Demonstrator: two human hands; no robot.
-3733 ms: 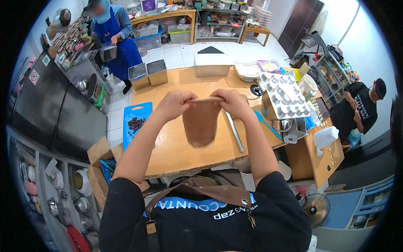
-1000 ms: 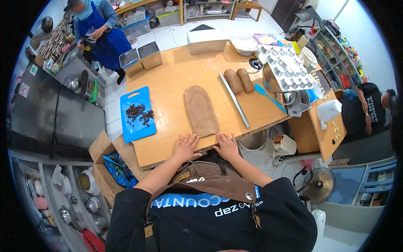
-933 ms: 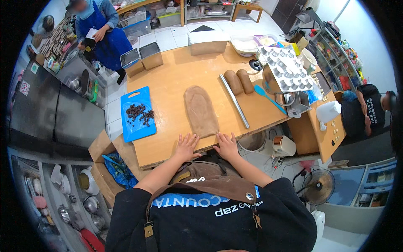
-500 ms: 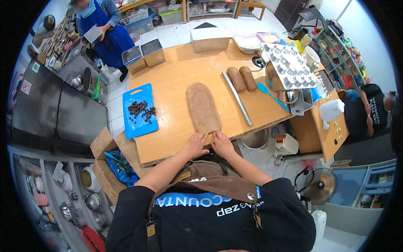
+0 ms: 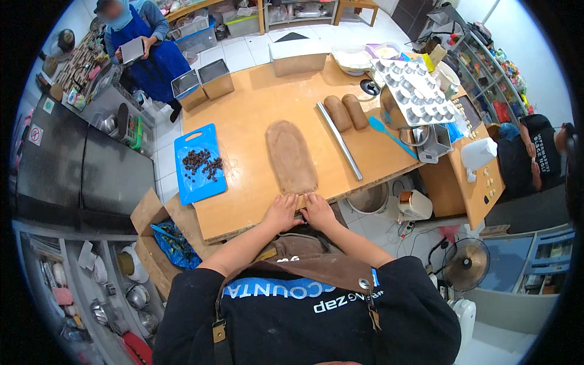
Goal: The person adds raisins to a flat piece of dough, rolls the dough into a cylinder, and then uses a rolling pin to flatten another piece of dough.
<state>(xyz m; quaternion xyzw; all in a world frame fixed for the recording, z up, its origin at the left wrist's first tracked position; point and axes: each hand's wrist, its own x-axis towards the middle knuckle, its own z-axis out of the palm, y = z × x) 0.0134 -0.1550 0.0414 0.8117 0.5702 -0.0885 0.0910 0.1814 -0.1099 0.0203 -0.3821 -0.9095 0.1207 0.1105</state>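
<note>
A flattened, long oval sheet of brown dough (image 5: 291,157) lies on the wooden table (image 5: 246,176), its near end at the front edge. At the left corner of that end, my left hand (image 5: 282,212) has its fingertips closed on the dough. My right hand (image 5: 317,210) is closed likewise at the right corner, close beside it. To the right lie a metal rolling rod (image 5: 339,141) and two rolled dough logs (image 5: 338,113). Left of the sheet, dark chocolate-like pieces (image 5: 202,163) are heaped on a blue cutting board (image 5: 198,192).
A blue spatula (image 5: 392,139) and a metal muffin tray (image 5: 415,91) are on the right. Loaf tins (image 5: 217,80) stand along the far edge. A co-worker in a blue apron (image 5: 149,76) holds a tin at the far left; another person (image 5: 538,152) is at the right.
My hands stay at the dough's near end with only slight finger movement. The view has shifted a little. The co-worker's tin has tilted and moved slightly.
</note>
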